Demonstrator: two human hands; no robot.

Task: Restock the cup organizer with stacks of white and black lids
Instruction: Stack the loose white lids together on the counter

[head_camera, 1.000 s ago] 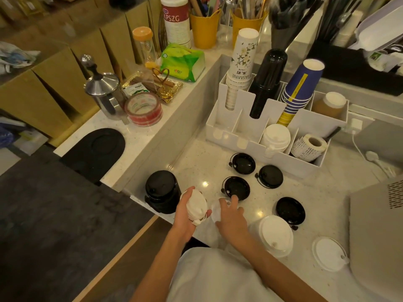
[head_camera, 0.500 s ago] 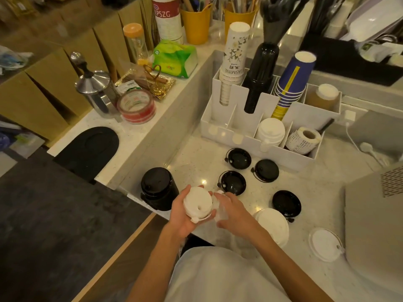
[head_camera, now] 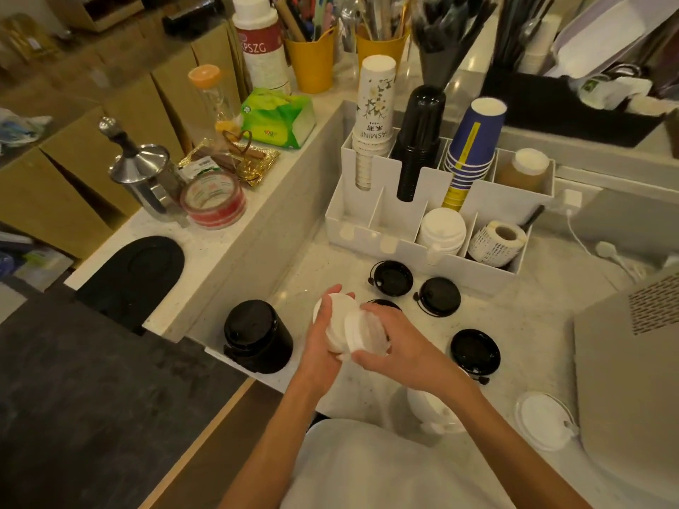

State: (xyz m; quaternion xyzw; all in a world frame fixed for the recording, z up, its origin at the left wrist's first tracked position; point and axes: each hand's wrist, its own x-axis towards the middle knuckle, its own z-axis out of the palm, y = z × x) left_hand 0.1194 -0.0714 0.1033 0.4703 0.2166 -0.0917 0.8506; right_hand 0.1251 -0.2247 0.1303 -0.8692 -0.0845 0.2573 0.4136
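Café counter; paper cup stacks (head_camera: 474,148), straws (head_camera: 441,27), lids (head_camera: 439,296)

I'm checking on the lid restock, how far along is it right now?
Done: one white lid stack sits in the organizer. In hand: the left hand and right hand press together another stack of white lids. Left: loose black lids, a black stack and a single white lid lie on the counter.

Two front slots of the organizer (head_camera: 382,247) stand free; loose black lids (head_camera: 439,296) litter the counter before it.
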